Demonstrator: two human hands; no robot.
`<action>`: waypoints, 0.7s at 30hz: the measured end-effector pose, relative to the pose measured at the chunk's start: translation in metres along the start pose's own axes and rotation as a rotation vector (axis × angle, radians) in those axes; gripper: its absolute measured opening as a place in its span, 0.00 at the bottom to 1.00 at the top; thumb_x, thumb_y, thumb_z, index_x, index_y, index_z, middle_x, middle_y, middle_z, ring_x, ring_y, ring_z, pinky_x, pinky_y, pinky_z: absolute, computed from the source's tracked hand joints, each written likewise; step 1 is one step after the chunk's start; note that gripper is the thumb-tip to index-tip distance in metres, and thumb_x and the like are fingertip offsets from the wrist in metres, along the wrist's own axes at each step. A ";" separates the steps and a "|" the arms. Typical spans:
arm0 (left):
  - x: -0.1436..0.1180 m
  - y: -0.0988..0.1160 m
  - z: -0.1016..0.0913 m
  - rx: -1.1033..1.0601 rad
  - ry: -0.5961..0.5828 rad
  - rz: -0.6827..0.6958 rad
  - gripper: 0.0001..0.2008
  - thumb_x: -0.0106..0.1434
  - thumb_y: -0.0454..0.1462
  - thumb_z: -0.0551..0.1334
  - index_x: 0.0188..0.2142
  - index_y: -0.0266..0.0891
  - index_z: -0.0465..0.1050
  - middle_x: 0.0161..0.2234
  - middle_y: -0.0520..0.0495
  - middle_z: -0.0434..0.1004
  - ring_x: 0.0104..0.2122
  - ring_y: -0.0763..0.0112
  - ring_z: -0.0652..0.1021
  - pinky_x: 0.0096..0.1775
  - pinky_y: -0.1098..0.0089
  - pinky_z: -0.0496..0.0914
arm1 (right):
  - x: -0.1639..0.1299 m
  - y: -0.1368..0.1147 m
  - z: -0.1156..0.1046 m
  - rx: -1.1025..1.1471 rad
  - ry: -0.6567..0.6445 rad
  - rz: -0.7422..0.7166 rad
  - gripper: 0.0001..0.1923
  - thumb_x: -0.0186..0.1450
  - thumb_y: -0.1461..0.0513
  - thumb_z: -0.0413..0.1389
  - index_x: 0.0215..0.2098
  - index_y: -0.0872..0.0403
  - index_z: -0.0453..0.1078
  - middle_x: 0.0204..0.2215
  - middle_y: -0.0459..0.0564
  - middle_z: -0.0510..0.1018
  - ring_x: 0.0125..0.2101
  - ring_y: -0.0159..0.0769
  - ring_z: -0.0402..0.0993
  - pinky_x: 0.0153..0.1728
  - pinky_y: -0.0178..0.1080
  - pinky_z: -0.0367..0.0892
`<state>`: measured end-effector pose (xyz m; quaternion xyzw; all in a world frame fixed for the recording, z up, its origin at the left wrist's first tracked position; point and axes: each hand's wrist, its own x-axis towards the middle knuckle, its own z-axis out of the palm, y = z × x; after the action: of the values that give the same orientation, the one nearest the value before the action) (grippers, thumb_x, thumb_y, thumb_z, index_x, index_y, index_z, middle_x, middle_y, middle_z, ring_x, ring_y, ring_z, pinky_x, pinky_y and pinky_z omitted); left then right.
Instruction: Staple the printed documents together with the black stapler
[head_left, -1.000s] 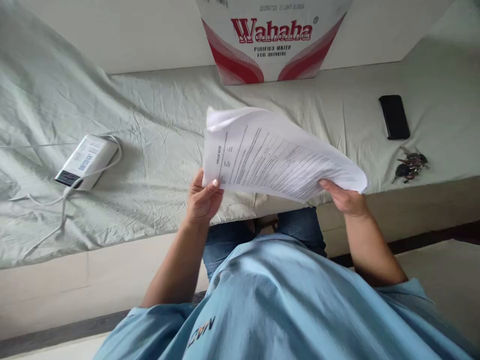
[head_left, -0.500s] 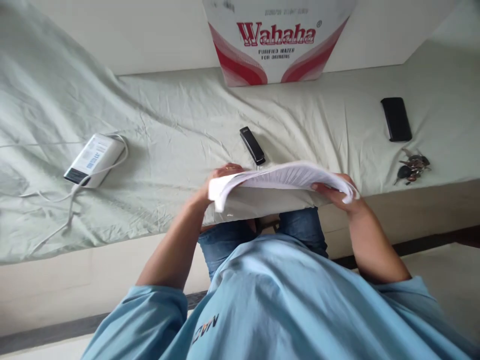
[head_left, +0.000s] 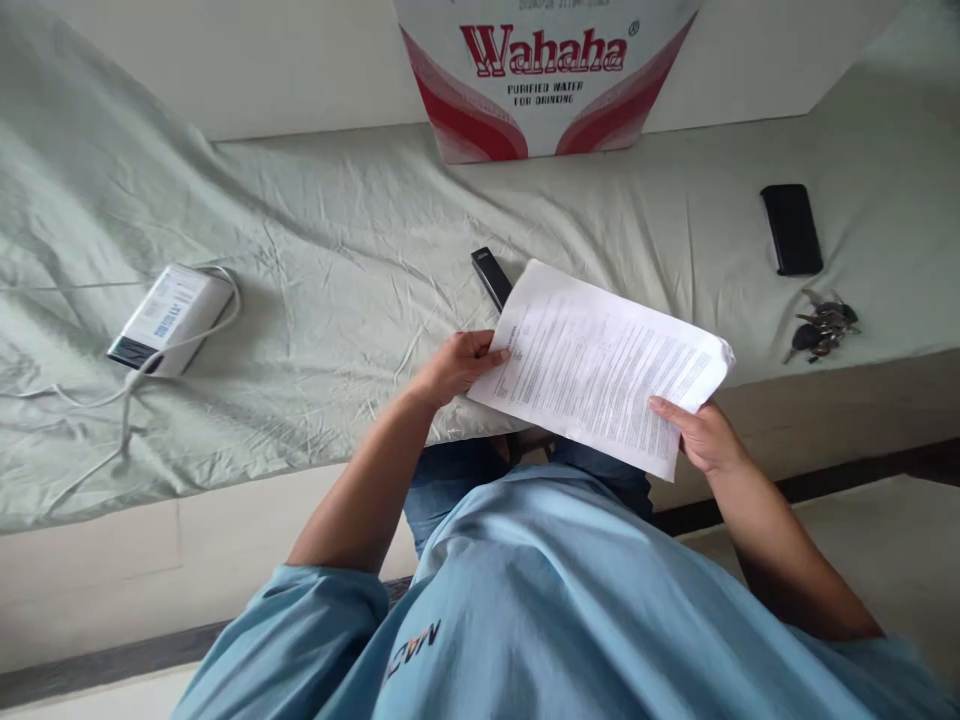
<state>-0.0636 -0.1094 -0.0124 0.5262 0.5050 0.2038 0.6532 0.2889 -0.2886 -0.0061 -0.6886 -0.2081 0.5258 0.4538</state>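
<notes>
Both bare forearms reach forward from light blue short sleeves. The left hand [head_left: 459,365] is curled, thumb on top, fingers pinched closed in a grip. The right hand [head_left: 701,435], farther right and nearer, pinches likewise with thumb extended left.

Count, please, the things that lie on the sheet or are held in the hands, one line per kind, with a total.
Stack of printed papers, held by left hand and right hand: 1
Black stapler: 1
Black phone: 1
Bunch of keys: 1
White power bank with cable: 1
Wahaha water carton: 1
Total: 6
</notes>
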 end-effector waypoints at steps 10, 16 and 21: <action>0.013 -0.011 0.005 0.123 0.434 0.224 0.13 0.66 0.36 0.64 0.49 0.40 0.80 0.40 0.44 0.89 0.30 0.70 0.81 0.32 0.69 0.72 | -0.021 0.028 0.000 0.194 0.269 0.031 0.37 0.43 0.50 0.85 0.50 0.47 0.86 0.55 0.50 0.91 0.63 0.57 0.85 0.71 0.58 0.76; 0.027 -0.029 0.000 0.542 0.542 0.661 0.25 0.74 0.33 0.57 0.67 0.45 0.76 0.73 0.39 0.75 0.72 0.56 0.75 0.68 0.51 0.74 | -0.017 0.027 0.015 0.192 0.249 -0.044 0.33 0.50 0.50 0.82 0.51 0.48 0.85 0.53 0.52 0.92 0.61 0.56 0.85 0.68 0.58 0.79; 0.032 -0.039 0.004 0.580 0.413 0.716 0.29 0.73 0.33 0.55 0.72 0.44 0.75 0.77 0.40 0.70 0.78 0.56 0.68 0.79 0.46 0.56 | -0.015 0.026 0.024 0.175 0.239 -0.077 0.29 0.53 0.50 0.81 0.49 0.49 0.85 0.53 0.53 0.91 0.62 0.56 0.85 0.70 0.59 0.77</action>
<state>-0.0575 -0.0996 -0.0615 0.7749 0.4473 0.3663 0.2555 0.2568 -0.3032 -0.0213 -0.6957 -0.1323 0.4383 0.5535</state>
